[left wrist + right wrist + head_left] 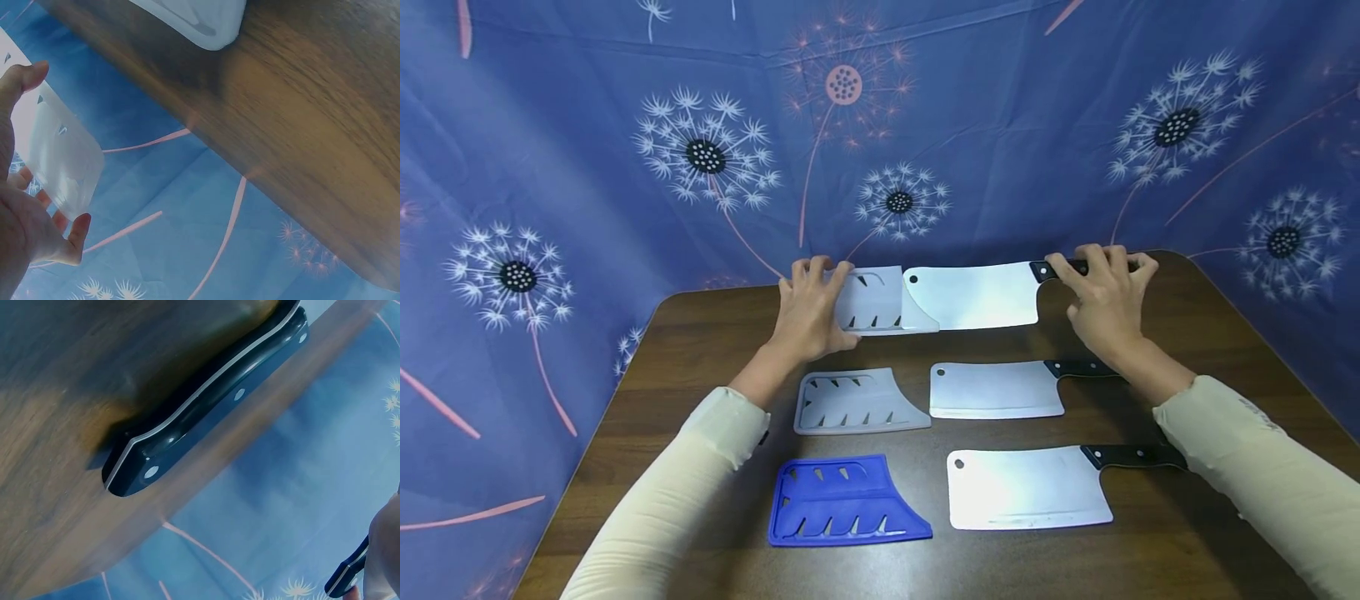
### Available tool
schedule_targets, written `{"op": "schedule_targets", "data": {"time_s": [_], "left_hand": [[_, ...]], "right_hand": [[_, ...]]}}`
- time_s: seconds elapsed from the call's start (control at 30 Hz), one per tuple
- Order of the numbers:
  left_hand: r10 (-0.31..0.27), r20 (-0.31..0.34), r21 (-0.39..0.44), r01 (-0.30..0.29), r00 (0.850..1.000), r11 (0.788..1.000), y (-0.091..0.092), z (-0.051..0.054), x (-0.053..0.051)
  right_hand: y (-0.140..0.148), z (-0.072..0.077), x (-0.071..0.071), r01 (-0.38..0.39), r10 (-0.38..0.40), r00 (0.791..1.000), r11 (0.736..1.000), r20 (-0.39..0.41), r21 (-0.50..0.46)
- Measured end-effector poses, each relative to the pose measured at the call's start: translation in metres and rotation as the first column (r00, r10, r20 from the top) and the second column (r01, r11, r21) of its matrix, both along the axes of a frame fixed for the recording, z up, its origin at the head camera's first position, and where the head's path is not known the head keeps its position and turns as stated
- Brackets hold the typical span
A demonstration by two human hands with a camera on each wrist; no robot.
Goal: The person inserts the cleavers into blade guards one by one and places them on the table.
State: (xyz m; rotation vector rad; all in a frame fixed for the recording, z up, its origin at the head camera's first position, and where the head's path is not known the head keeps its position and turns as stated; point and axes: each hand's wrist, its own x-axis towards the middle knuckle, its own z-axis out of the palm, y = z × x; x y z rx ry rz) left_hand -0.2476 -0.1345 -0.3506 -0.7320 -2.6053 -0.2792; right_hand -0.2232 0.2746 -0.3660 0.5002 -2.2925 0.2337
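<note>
At the back of the table my left hand (808, 310) grips the outer end of a whitish blade guard (877, 292), thumb on its near edge and fingers along the far edge. In the left wrist view the guard (65, 150) lies between thumb and fingers. My right hand (1103, 304) holds a cleaver by its black handle (1043, 271); the palm hides most of the grip. This cleaver's broad blade (977, 296) points left, and its front end overlaps the guard's curved lower tip. Only part of the right hand (382, 550) shows in the right wrist view.
On the brown table (700, 350), a grey guard (857, 404) lies left of a second cleaver (996, 390). Nearer, a blue guard (846, 504) lies left of a third cleaver (1026, 490). Blue dandelion-patterned cloth (1000, 100) hangs behind the table's back edge.
</note>
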Motion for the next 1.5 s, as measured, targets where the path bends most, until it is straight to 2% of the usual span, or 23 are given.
{"op": "schedule_targets", "data": {"time_s": [0.4, 0.63, 0.87, 1.1, 1.3, 1.5], "left_hand": [[-0.002, -0.009, 0.0, 0.002, 1.0, 1.0, 0.001, -0.002, 0.002], [-0.042, -0.028, -0.059, 0.04, 0.999, 0.997, 0.018, -0.002, 0.006], [-0.024, -0.021, 0.001, 0.024, 0.999, 1.0, 0.033, 0.004, 0.009], [-0.014, -0.015, 0.017, 0.014, 1.0, 1.0, 0.043, 0.01, 0.013], [0.003, 0.0, 0.029, -0.003, 1.0, 1.0, 0.045, 0.011, 0.015], [0.015, 0.01, 0.015, -0.015, 1.0, 1.0, 0.046, 0.012, 0.014]], "right_hand": [[-0.007, -0.002, -0.003, -0.024, 0.023, 0.999, 0.999, -0.036, -0.027], [-0.023, -0.003, -0.007, -0.043, 0.044, 0.998, 0.998, -0.039, 0.037], [-0.051, -0.005, -0.008, -0.048, 0.049, 0.998, 0.999, -0.048, 0.025], [-0.074, -0.004, -0.007, -0.055, 0.056, 0.995, 0.998, -0.078, 0.017], [-0.08, -0.006, -0.008, -0.064, 0.063, 0.993, 0.998, -0.098, -0.006], [-0.079, -0.006, -0.009, -0.069, 0.068, 0.995, 0.998, -0.07, -0.009]]}}
